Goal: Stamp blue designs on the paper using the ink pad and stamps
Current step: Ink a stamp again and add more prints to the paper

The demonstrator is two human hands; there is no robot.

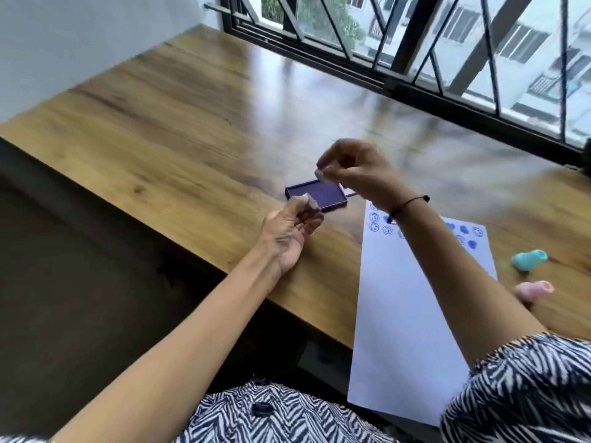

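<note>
Wooden table stands under a barred window that fills the upper right of the frame.

Paper lies at lower right. Its long axis runs from the near edge up toward centre frame, and its near end overhangs the table. Blue prints crowd the far end only. Judged light and limp; steady it flat rather than lift it.

Ink pad sits open at centre frame, just beyond the paper's far left corner, long axis left to right, inked face up. Judged stiff and stable under pressure.

Left hand, lower left of the pad, pinches the left stamp at its fingertips, end tilted to upper right. Right hand, above the pad, pinches the right stamp, end pointing lower left. Both stamps judged light and rigid; grip by the sides, clear of the inked face.

Teal stamp and pink stamp lie right of the paper.
</note>
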